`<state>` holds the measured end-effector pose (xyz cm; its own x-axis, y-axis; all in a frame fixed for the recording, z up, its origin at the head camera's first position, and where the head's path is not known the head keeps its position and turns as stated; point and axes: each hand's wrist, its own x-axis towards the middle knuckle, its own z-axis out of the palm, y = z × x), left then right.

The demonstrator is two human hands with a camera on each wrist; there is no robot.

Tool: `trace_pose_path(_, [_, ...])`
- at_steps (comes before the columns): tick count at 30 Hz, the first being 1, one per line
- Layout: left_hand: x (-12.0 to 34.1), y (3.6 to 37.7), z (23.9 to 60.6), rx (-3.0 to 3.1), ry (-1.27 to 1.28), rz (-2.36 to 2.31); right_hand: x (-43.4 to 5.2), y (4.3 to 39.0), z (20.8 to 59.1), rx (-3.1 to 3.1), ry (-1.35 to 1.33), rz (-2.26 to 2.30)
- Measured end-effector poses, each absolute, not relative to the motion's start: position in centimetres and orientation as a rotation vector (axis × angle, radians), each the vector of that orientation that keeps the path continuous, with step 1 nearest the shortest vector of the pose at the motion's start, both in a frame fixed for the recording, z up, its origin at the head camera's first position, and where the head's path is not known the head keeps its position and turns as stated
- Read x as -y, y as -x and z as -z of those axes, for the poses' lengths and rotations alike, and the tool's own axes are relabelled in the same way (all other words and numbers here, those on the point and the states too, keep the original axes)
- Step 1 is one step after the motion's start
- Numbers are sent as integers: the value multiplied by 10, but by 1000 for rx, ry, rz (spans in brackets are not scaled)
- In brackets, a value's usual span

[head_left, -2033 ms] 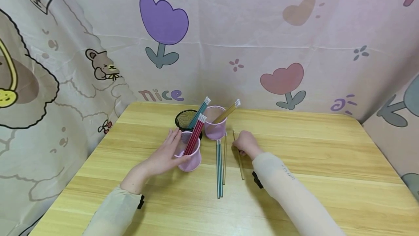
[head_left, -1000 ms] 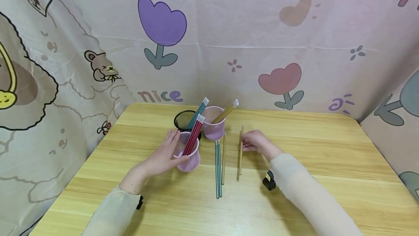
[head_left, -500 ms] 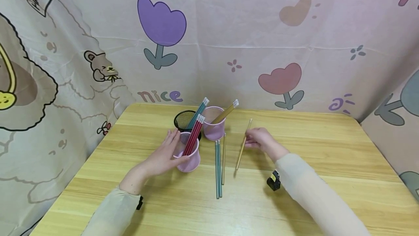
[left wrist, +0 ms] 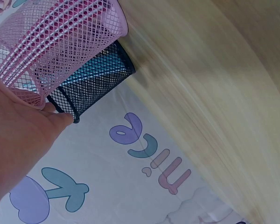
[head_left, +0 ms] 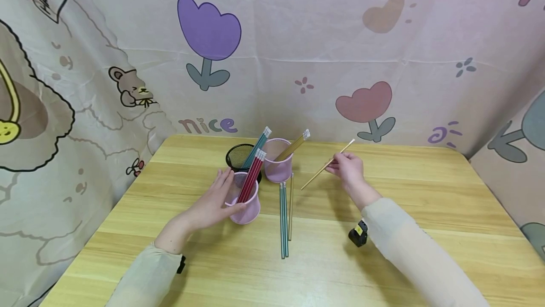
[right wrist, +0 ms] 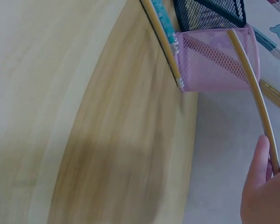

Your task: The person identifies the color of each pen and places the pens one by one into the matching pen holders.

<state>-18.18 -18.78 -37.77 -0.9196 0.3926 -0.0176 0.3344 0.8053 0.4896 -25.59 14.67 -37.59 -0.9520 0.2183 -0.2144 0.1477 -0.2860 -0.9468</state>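
My left hand (head_left: 215, 202) grips the near pink mesh cup (head_left: 247, 208), which holds red pencils (head_left: 253, 179); in the left wrist view the hand (left wrist: 14, 140) lies against that cup (left wrist: 60, 42). Behind it stand a black mesh cup (head_left: 238, 155) with teal pencils (head_left: 258, 147) and a second pink cup (head_left: 278, 167) with gold pencils (head_left: 294, 145). Above the table, my right hand (head_left: 348, 169) pinches one gold pencil (head_left: 325, 165), tilted with its white end up and to the right. The right wrist view shows that pencil (right wrist: 252, 88) in front of the pink cup (right wrist: 214, 58).
Two teal pencils (head_left: 283, 222) and one gold pencil (head_left: 291, 210) lie side by side on the wooden table (head_left: 426, 193) in front of the cups. A patterned cloth (head_left: 298, 37) walls in the table at the back and sides.
My right hand has lifted the gold pencil off the table, carried it right and back, and tilted it up. The left hand has stayed on the near pink cup.
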Motion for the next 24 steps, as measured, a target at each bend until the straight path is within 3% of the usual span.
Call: trace_pose_path(24, [188, 182, 380, -2868, -581, -762, -113, 275, 336, 1383, 348, -2150])
